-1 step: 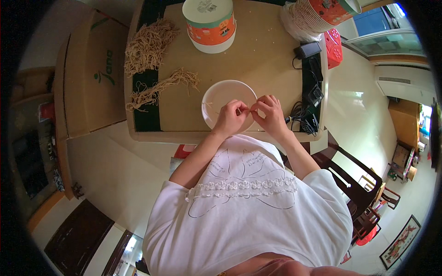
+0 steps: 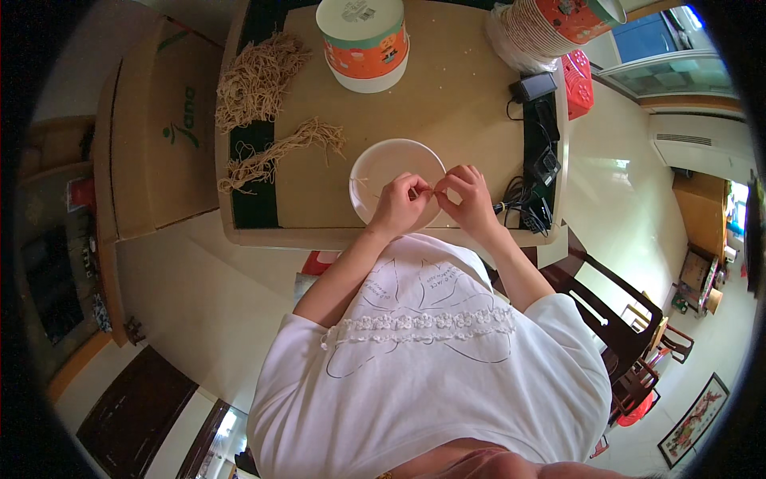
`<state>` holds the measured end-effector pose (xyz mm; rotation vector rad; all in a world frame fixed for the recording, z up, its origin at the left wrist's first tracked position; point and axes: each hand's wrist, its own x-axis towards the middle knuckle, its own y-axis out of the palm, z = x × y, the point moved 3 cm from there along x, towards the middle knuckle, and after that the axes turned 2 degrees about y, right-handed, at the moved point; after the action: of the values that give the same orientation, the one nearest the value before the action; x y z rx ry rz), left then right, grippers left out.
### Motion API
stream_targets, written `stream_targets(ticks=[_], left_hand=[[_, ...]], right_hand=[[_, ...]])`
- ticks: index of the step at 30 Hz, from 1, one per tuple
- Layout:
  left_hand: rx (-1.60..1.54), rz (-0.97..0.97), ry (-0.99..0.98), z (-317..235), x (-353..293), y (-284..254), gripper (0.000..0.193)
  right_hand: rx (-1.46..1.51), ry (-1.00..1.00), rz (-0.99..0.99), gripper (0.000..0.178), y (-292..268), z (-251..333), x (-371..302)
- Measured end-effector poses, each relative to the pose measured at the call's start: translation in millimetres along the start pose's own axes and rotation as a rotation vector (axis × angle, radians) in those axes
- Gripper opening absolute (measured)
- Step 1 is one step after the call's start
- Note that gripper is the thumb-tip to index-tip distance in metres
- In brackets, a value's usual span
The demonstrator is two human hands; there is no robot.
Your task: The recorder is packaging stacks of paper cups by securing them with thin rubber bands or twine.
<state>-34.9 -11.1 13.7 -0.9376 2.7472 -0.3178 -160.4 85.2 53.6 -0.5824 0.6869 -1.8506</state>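
Close together over the near right part of a white bowl (image 2: pixel 361 160), my two hands meet fingertip to fingertip. My left hand (image 2: pixel 401 206) is closed in a pinch, and so is my right hand (image 2: pixel 467 198). A thin tan string (image 2: pixel 364 183) shows at the bowl's left side and seems to run to my fingers; its exact course between them is too small to make out. Left of the bowl lies a loose bunch of tan strings (image 2: pixel 283 149). Beyond it sits a larger tangled pile of the same strings (image 2: pixel 259 80).
An upturned orange and white paper bucket (image 2: pixel 365 56) stands at the far middle of the cardboard-covered table (image 2: pixel 447 104). Stacked paper buckets (image 2: pixel 550 28) lie at the far right. A black power adapter (image 2: pixel 533 87) and tangled black cables (image 2: pixel 531 203) line the right edge.
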Motion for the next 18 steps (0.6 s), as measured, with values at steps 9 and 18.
stream_targets(ticks=[9,18], left_hand=[[-0.042,0.010,-0.054,4,2,-1,0.008],[-0.034,0.012,-0.030,-1,1,-1,0.009]], right_hand=[[0.055,-0.033,-0.034,0.016,-2,-4,1],[-0.046,-0.033,0.017,0.013,-2,-2,0]])
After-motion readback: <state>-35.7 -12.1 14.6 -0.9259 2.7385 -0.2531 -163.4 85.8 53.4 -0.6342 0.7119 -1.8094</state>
